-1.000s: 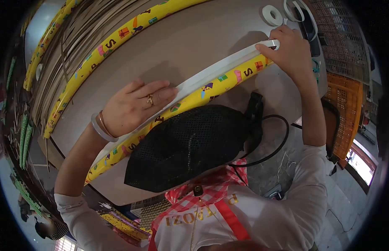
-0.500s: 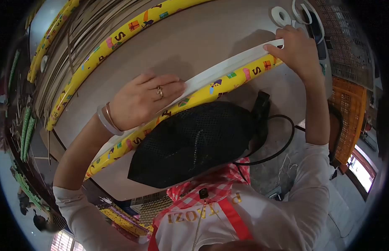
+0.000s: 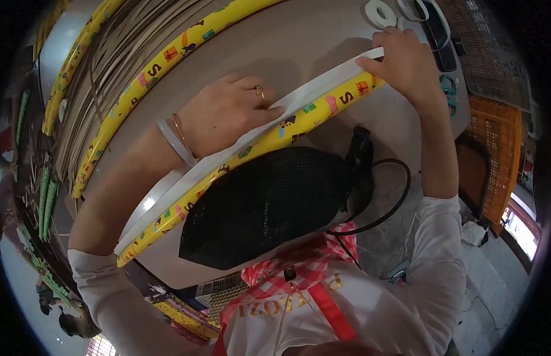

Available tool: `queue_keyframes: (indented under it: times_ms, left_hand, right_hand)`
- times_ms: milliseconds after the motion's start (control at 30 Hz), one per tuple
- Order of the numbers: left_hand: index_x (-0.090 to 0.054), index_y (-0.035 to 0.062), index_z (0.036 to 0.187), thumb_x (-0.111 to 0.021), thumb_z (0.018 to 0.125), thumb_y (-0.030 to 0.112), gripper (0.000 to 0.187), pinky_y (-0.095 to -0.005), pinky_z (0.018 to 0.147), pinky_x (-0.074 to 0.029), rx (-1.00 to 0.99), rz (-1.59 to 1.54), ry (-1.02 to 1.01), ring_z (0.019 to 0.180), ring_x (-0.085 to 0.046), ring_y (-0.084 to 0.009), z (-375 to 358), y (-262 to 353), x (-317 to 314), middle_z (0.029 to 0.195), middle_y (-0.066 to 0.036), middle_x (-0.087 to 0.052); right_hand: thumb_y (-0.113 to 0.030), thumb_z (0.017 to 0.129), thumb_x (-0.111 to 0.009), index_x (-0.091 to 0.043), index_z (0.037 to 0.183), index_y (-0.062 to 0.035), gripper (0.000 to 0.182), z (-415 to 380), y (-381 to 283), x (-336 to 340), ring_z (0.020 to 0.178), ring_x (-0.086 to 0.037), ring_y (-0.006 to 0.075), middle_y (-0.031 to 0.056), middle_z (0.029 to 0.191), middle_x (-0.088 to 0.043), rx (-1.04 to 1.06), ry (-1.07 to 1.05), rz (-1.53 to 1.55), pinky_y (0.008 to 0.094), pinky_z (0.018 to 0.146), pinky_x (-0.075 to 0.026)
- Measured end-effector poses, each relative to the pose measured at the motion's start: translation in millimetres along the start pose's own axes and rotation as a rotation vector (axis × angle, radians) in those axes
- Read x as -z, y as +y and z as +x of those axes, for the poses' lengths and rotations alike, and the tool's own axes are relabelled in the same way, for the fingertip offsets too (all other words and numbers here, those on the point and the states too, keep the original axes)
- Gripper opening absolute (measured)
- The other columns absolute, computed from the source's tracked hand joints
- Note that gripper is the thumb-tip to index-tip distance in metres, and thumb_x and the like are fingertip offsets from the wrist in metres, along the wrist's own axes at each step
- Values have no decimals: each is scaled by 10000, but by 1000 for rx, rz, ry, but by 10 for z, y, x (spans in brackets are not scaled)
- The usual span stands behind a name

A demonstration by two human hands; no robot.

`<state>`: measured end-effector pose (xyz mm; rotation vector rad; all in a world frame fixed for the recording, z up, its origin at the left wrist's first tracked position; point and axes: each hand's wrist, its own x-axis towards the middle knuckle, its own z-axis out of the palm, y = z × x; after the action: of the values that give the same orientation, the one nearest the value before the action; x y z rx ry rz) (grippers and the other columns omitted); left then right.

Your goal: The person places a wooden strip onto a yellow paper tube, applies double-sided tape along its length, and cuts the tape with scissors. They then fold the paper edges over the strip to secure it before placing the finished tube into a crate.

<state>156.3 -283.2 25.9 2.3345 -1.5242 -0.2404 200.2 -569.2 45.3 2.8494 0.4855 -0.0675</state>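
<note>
A roll of yellow printed wrapping paper (image 3: 305, 123) lies slantwise across the table, its white underside showing along the far edge. My right hand (image 3: 406, 65) grips the far right end, thumb on top and fingers curled behind it. At the roll's middle, my left hand (image 3: 231, 113) has its fingers curled and its thumb against the white edge, which appears pinched; the fingertips are partly hidden. A ring, a bangle and a white band are on that hand and wrist. Close on the near side of the roll sits a black mesh-covered object (image 3: 269, 204) with a strap and cable.
Another yellow printed roll (image 3: 151, 77) lies farther back, beside a bundle of thin brown strips (image 3: 103, 65). White tape rolls (image 3: 380, 14) and a dark phone-like object (image 3: 441, 50) are at the top right. An orange woven chair (image 3: 492, 160) stands right of the table.
My left hand has gone from lying flat on the white edge to curled fingers with the thumb at the edge. My right hand still grips the end. The view has shifted slightly.
</note>
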Motion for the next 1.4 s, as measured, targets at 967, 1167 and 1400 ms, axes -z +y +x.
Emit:
queue_keyframes:
  times_ms: [967, 1167, 1400]
  left_hand:
    - [-476, 160, 1186, -644, 733, 269, 495, -406, 1038, -248, -110, 312, -161, 1343, -168, -139, 870, -221, -36, 1412, 55, -295]
    - [-488, 151, 1105, -656, 724, 235, 425, -421, 1051, -240, -133, 277, -246, 1345, -164, -148, 991, -203, 53, 1421, 51, -276]
    - [-470, 169, 1106, -642, 718, 268, 436, -409, 1061, -228, -122, 297, -300, 1337, -190, -149, 1048, -187, 100, 1401, 63, -319]
  right_hand:
    - [-151, 747, -621, -599, 965, -137, 220, -189, 401, -187, 942, -541, 212, 16, 980, -588, 67, 303, 193, 359, 816, -380]
    - [-137, 760, -600, -590, 1004, -161, 245, -244, 404, -194, 1004, -529, 203, 14, 1041, -587, -49, 241, 177, 357, 886, -354]
    - [-154, 784, -583, -577, 1040, -160, 256, -257, 429, -331, 1026, -524, 205, 30, 1040, -587, -23, 356, 200, 360, 922, -343]
